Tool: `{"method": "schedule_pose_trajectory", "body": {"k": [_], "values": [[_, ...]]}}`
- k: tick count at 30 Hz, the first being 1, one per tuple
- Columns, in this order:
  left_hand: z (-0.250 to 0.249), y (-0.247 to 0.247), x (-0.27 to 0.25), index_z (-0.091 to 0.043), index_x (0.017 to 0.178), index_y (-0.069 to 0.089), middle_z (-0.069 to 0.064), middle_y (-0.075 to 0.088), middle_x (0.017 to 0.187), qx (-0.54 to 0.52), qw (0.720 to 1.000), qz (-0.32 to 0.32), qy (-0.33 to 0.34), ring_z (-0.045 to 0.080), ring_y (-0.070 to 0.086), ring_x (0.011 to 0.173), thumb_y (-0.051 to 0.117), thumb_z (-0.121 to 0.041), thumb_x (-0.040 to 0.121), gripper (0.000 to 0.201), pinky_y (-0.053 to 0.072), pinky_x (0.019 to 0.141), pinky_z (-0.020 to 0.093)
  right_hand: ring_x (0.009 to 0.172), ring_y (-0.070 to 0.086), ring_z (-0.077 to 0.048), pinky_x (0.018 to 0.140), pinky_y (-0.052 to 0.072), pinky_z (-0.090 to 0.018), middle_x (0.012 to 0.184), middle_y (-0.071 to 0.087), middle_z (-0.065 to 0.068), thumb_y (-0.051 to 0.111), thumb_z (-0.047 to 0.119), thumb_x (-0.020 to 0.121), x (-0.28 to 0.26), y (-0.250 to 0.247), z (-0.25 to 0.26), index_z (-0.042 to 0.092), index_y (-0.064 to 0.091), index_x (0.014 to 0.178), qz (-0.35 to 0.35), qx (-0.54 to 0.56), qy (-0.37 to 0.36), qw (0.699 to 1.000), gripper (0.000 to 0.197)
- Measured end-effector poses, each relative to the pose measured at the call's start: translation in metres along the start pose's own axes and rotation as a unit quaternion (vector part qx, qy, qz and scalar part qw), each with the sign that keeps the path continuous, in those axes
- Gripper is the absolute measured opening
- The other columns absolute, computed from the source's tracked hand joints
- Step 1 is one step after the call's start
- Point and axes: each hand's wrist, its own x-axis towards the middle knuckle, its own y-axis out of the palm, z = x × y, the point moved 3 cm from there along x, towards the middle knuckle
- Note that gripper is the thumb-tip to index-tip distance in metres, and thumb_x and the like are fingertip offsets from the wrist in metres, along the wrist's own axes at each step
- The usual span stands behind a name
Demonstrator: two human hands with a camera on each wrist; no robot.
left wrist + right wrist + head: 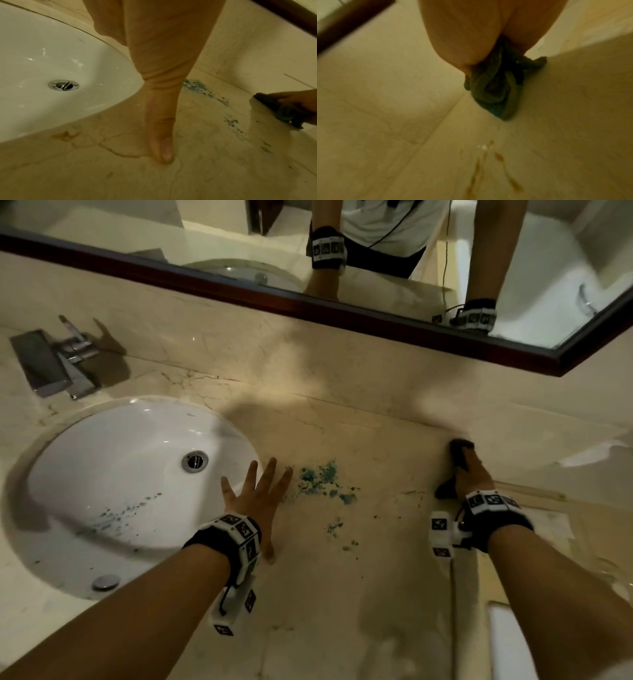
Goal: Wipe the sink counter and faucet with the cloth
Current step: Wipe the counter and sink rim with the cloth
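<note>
The cloth (457,470), dark and bunched, is gripped in the right hand (474,474) at the right of the head frame and pressed onto the worktop (342,594) close against the back wall. Left to right in that frame: the faucet (58,361), upper left, is not being touched; whether it has been wiped cannot be judged. Blue-green specks are noted inside the white basin (113,467), lower left. The left hand (255,501) is laid flat with fingers spread on the worktop at the basin's right rim, holding nothing. Just right of its fingertips a blue-green stain (322,481) remains, with smaller spots trailing toward the lower centre; brownish streaks are also seen in the right wrist view. The cloth is well apart from that stain. Judgement: task is at an early to middle stage; the stained centre strip, the basin surround and the faucet appear left to do.
</note>
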Motion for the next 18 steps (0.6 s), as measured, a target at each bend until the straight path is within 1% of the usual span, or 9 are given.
{"method": "schedule_pose_trajectory", "body": {"k": [2, 5, 9, 12, 14, 15, 16, 17, 18], "values": [[0.001, 0.0, 0.001, -0.037, 0.127, -0.046, -0.002, -0.047, 0.145, -0.002, 1.0, -0.001, 0.001, 0.032, -0.032, 0.139, 0.088, -0.055, 0.046, 0.158, -0.003, 0.103, 0.075, 0.144, 0.009, -0.034, 0.118, 0.015, -0.042, 0.158, 0.006, -0.014, 0.039, 0.004, 0.096, 0.024, 0.02, -0.004, 0.011, 0.014, 0.15, 0.023, -0.13, -0.019, 0.991, 0.061], [0.002, 0.002, 0.001, -0.038, 0.127, -0.046, -0.001, -0.048, 0.144, -0.006, 1.0, 0.002, 0.001, 0.032, -0.032, 0.139, 0.088, -0.055, 0.046, 0.158, -0.003, 0.104, 0.075, 0.146, 0.0, -0.032, 0.118, 0.009, -0.046, 0.159, -0.003, -0.012, 0.043, 0.012, 0.095, 0.04, 0.032, 0.005, 0.01, 0.008, 0.15, 0.037, -0.226, -0.05, 0.972, 0.066], [0.001, 0.002, 0.002, -0.039, 0.128, -0.046, -0.002, -0.048, 0.143, 0.001, 1.0, -0.007, 0.004, 0.033, -0.031, 0.139, 0.088, -0.055, 0.046, 0.158, -0.003, 0.104, 0.074, 0.146, -0.003, -0.029, 0.119, -0.001, -0.039, 0.159, -0.002, -0.01, 0.039, 0.001, 0.091, 0.028, 0.044, 0.017, 0.014, 0.01, 0.15, 0.079, -0.242, -0.153, 0.955, 0.067], [-0.001, -0.001, 0.002, -0.04, 0.129, -0.044, -0.002, -0.048, 0.143, 0.004, 1.0, 0.0, 0.011, 0.032, -0.032, 0.139, 0.089, -0.054, 0.046, 0.157, -0.003, 0.104, 0.075, 0.146, 0.0, -0.024, 0.117, -0.006, -0.031, 0.157, 0.005, -0.004, 0.039, -0.008, 0.089, -0.014, 0.062, 0.025, 0.013, 0.018, 0.148, 0.126, -0.197, -0.273, 0.933, 0.066], [-0.003, -0.003, 0.001, -0.041, 0.132, -0.041, -0.002, -0.048, 0.144, 0.011, 1.0, -0.001, 0.017, 0.032, -0.032, 0.139, 0.089, -0.053, 0.047, 0.156, -0.003, 0.104, 0.075, 0.143, 0.001, -0.018, 0.118, -0.008, -0.032, 0.153, 0.012, 0.002, 0.039, -0.01, 0.088, -0.046, 0.074, 0.025, 0.013, 0.024, 0.145, 0.174, -0.16, -0.342, 0.909, 0.064], [-0.003, -0.004, 0.001, -0.041, 0.134, -0.04, -0.002, -0.047, 0.145, 0.013, 1.0, -0.004, 0.019, 0.032, -0.031, 0.139, 0.089, -0.053, 0.046, 0.156, -0.003, 0.104, 0.075, 0.141, 0.001, -0.014, 0.119, -0.007, -0.034, 0.151, 0.014, 0.004, 0.038, -0.007, 0.09, -0.06, 0.078, 0.023, 0.013, 0.027, 0.144, 0.2, -0.144, -0.36, 0.9, 0.059], [-0.004, -0.004, 0.0, -0.041, 0.135, -0.039, -0.002, -0.046, 0.145, 0.014, 1.0, -0.007, 0.02, 0.032, -0.031, 0.14, 0.089, -0.053, 0.046, 0.156, -0.003, 0.104, 0.075, 0.14, 0.001, -0.012, 0.118, -0.006, -0.033, 0.149, 0.015, 0.006, 0.037, 0.003, 0.095, -0.072, 0.082, 0.018, 0.014, 0.032, 0.143, 0.225, -0.129, -0.371, 0.892, 0.049], [-0.004, -0.004, 0.0, -0.041, 0.136, -0.038, -0.002, -0.046, 0.146, 0.016, 1.0, -0.01, 0.018, 0.032, -0.031, 0.14, 0.089, -0.053, 0.046, 0.156, -0.003, 0.104, 0.075, 0.14, 0.004, -0.011, 0.118, -0.005, -0.031, 0.148, 0.017, 0.009, 0.032, 0.017, 0.099, -0.082, 0.085, 0.011, 0.015, 0.036, 0.141, 0.245, -0.111, -0.383, 0.884, 0.042], [-0.003, -0.003, -0.001, -0.041, 0.136, -0.039, -0.001, -0.046, 0.146, 0.016, 1.0, -0.01, 0.016, 0.032, -0.03, 0.14, 0.089, -0.053, 0.047, 0.156, -0.003, 0.104, 0.075, 0.141, 0.008, -0.011, 0.117, -0.001, -0.03, 0.146, 0.021, 0.01, 0.028, 0.03, 0.1, -0.093, 0.085, 0.006, 0.018, 0.041, 0.139, 0.261, -0.089, -0.394, 0.877, 0.043]]}}
